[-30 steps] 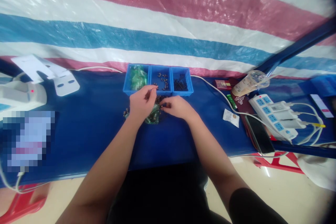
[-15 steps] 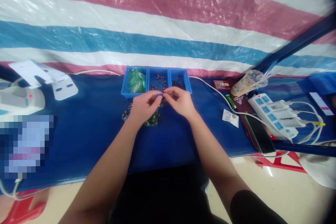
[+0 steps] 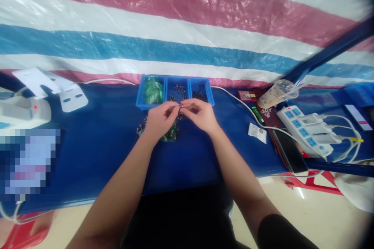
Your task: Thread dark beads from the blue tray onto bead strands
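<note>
My left hand (image 3: 162,120) and my right hand (image 3: 200,115) meet fingertip to fingertip over the blue table. Both are closed in a pinch around something tiny, too small to make out. Just behind them stands a blue three-part bin (image 3: 148,106). Its left compartment holds green plastic packets (image 3: 153,91), the middle one small brass-coloured metal parts (image 3: 180,88), and the right one dark screw-like pieces (image 3: 200,95). Under and beside my left hand lies a green bag (image 3: 169,135) with more small metal parts, partly hidden by the hand.
To the right are a power strip (image 3: 304,129) with white chargers, a black phone (image 3: 290,151), a tilted plastic cup (image 3: 276,94), a white sachet (image 3: 257,132) and a white cable. A white device (image 3: 26,109) and a white stand (image 3: 73,97) are at left. Behind hangs a striped sheet (image 3: 175,46).
My hands stay together at nearly the same spot, the fingertips shifting slightly against each other. The whole view has moved a little.
</note>
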{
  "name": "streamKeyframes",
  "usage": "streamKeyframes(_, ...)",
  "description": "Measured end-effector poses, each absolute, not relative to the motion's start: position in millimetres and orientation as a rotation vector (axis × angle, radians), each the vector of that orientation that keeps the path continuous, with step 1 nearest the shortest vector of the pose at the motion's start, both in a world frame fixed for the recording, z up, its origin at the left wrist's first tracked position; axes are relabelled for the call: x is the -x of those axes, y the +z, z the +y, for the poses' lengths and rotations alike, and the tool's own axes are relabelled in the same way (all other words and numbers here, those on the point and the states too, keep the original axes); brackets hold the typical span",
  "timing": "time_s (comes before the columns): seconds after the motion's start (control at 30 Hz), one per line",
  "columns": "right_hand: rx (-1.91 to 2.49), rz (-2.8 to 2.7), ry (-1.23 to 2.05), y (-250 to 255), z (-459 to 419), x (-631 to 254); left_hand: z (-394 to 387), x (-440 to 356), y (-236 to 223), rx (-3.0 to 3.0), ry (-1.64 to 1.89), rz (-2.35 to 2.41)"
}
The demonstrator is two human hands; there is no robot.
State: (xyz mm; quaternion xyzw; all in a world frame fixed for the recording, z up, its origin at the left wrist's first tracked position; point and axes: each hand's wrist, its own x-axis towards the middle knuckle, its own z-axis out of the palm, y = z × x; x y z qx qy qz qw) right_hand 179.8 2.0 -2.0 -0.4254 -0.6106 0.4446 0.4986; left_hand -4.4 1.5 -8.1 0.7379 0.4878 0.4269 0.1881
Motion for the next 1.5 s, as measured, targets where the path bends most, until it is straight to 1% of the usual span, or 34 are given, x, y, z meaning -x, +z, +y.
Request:
streamKeyframes(0.37, 1.073, -1.502, 1.042, 0.0, 0.8, -179.7, -1.2, 4.5, -4.3, -2.053, 1.154, 1.324)
streamKeyframes(0.7, 1.096, -1.471, 1.042, 3.1, 0.1, -179.0, -0.9, 3.7, -7.0, -2.026, 1.186, 1.311)
streamKeyframes(1.07, 1.061, -1.465, 1.074, 2.2, 0.1, -178.2, -2.3, 2.5, -2.2, -2.035, 1.153, 1.299)
streamKeyframes(1.5, 1.077, -1.506, 1.002, 3.2, 0.0, -179.9, 0.3, 3.6, -8.4, -2.025, 1.187, 1.287)
